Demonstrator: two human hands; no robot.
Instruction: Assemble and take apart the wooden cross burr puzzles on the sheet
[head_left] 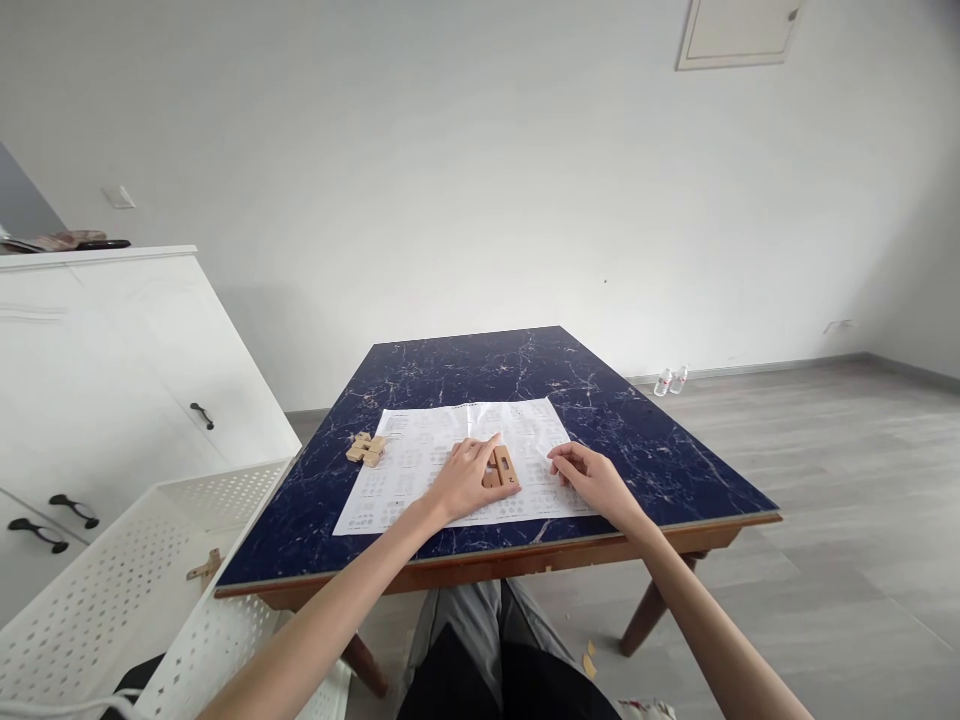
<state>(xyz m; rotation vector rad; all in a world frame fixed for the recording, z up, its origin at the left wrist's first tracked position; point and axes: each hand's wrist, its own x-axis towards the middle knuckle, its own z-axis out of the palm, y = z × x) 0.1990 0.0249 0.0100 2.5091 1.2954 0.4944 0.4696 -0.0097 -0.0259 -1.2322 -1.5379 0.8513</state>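
My left hand (466, 480) lies over a group of light brown wooden blocks (505, 464) with dark markings and cut-outs, its thumb along the near side and its fingers at the far side. The palm hides part of the group. Under it all is a printed white paper sheet (420, 425) with folds and rows of small grey figures. To the right, my right hand (589, 478) hovers or rests by the sheet's right edge, apart from the blocks. Its fingers are curled in towards the thumb, and whatever they hold, if anything, is hidden.
A small cluster of pale wooden blocks (366, 449) sits at the sheet's left edge on the blue marbled table (480, 370). White drawers (127, 370) and an open perforated drawer or basket (105, 570) stand close at left. Two clear bottles (670, 380) are on the floor.
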